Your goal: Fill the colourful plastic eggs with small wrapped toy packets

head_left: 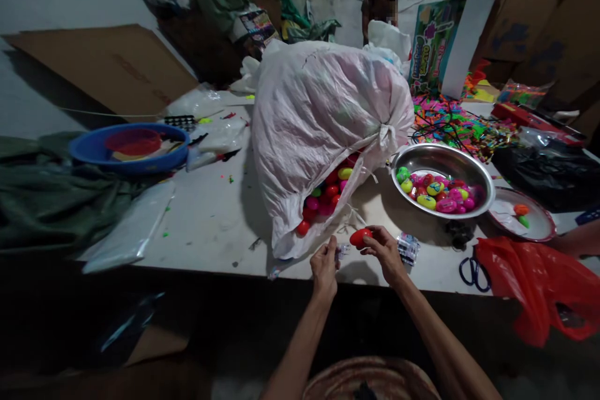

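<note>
- Table (210, 219), across mid-frame: front edge runs close to the hands, so anything dropped there could roll off.
- Sack (323, 94), centre: mouth gapes low toward the hands, packed with red, pink, green and yellow eggs. Risk: a tug on the cloth or a brush against the lip spills them.
- Red bag (534, 281), lower right: hangs over the edge, next to the scissors (475, 278). A snag on it could drag them off.
- Blue basin (126, 165), left: holds a red dish (134, 142) plus bits I can't make out.
- Steel bowl (471, 169), right of centre: printed eggs, mostly pink and yellow, some red and green. Contents sit below the rim; spill looks unlikely unless bumped.
- Plate (546, 236), right: orange and green pieces, white scrap.
- Right hand (385, 255), lower centre: fingertips pinch the red egg (360, 238), just in front of the sack mouth. Smooth, curved shell; a loose pinch could let it slip.
- Left hand (324, 267), beside it: thumb and fingers closed on a small printed slip (344, 251). Looks thin; could crease or stick askew if it's adhesive.
</note>
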### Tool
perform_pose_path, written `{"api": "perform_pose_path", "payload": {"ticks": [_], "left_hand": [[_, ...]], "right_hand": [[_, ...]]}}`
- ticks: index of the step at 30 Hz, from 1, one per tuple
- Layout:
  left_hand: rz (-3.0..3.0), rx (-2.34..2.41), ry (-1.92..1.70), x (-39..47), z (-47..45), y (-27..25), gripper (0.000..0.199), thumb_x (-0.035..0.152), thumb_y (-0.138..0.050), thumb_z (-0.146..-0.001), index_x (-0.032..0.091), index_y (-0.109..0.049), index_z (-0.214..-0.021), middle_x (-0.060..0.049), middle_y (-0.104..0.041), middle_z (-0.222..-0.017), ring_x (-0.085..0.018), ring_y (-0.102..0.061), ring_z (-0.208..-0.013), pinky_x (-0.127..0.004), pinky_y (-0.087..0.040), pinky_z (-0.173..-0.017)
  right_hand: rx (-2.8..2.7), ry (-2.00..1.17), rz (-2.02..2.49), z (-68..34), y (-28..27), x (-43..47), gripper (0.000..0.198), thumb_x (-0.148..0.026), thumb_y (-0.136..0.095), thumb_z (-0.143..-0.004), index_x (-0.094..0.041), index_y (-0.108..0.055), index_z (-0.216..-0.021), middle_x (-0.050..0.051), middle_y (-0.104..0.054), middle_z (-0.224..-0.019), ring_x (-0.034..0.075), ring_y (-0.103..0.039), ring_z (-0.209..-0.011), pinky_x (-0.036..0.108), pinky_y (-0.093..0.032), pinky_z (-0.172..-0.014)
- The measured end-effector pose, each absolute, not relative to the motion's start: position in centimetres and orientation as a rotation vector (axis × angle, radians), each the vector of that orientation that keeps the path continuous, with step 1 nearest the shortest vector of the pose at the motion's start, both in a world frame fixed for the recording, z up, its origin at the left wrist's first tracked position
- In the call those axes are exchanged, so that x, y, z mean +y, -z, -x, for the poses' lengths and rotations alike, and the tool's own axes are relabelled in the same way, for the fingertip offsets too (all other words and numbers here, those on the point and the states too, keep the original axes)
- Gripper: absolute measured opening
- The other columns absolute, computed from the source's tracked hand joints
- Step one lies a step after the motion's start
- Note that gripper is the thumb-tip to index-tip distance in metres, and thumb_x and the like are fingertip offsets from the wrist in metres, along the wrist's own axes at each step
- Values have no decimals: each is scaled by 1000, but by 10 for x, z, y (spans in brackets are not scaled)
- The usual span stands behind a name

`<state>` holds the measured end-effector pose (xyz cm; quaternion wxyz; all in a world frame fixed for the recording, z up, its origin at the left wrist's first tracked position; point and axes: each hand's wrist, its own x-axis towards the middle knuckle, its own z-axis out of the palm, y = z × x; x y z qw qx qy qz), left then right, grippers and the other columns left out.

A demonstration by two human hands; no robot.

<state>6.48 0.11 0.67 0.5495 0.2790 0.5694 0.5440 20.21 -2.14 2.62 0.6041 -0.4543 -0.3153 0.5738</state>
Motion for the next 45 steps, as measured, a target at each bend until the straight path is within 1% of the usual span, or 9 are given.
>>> {"api": "perform_pose_path", "payload": {"ticks": [9,14,20,26,29,34,37,41,45], "left_hand": [[-478,1371,-1320,6,-72,-8,45,57,-68,-60,15,-52,-58,6,-44,-48,-3,-33,-37,-18,-23,-35],[-656,1325,-1277,0,-76,-9,42,55,-68,-63,14,-58,-64,7,-41,-46,-4,-32,-38,-18,-23,-36],[-617,1030,-1087,-1,-79,-15,38,45,-75,-60,14,-64,-80,5,-53,-57,-2,-32,-38,-18,-24,-38],[-553,978,-974,2,-83,-16,35,36,-79,-56,14,-60,-76,6,-53,-56,2,-26,-34,-17,-20,-36],[-528,915,-895,5,-82,-16,34,34,-78,-58,14,-57,-76,7,-53,-54,2,-24,-32,-16,-19,-35],[-450,810,-799,11,-78,-17,33,31,-78,-58,14,-53,-71,9,-46,-46,2,-20,-31,-15,-17,-35],[-448,821,-753,12,-78,-18,34,30,-79,-56,15,-51,-68,9,-45,-45,2,-19,-31,-15,-14,-34],[-457,853,-721,12,-80,-21,33,31,-78,-57,15,-50,-66,9,-44,-42,2,-18,-29,-16,-13,-32],[-389,817,-758,11,-81,-24,34,33,-76,-60,17,-47,-62,12,-34,-37,1,-16,-28,-16,-17,-32]], "right_hand": [[-1045,-1034,1312,-191,-27,-30,33,-39,-71,-67,-18,-58,-90,2,-63,-82,14,-57,-66,25,-45,-59],[-919,-1128,1277,-191,-24,-30,38,-43,-71,-66,-18,-61,-92,4,-64,-84,15,-59,-67,26,-48,-58],[-657,-1355,1158,-195,-20,-34,42,-41,-75,-61,-17,-59,-91,4,-63,-88,18,-64,-74,31,-52,-65],[-672,-1304,1161,-197,-11,-34,37,-32,-78,-59,-17,-57,-85,1,-63,-78,13,-60,-62,27,-48,-59],[-739,-1225,1177,-199,-10,-31,43,-28,-80,-56,-18,-56,-90,-2,-61,-74,10,-56,-56,25,-47,-57],[-864,-1173,1193,-204,-15,-30,43,-31,-79,-57,-19,-60,-93,1,-63,-81,14,-59,-68,27,-49,-65],[-889,-1160,1235,-205,-16,-31,41,-32,-79,-56,-19,-60,-91,1,-64,-82,15,-59,-66,28,-49,-63],[-907,-1057,1276,-205,-17,-31,47,-29,-79,-56,-20,-61,-98,0,-63,-76,15,-58,-64,28,-49,-62],[-886,-1173,1247,-209,-24,-28,44,-30,-80,-55,-18,-64,-95,1,-67,-75,17,-61,-67,31,-51,-65]]}}
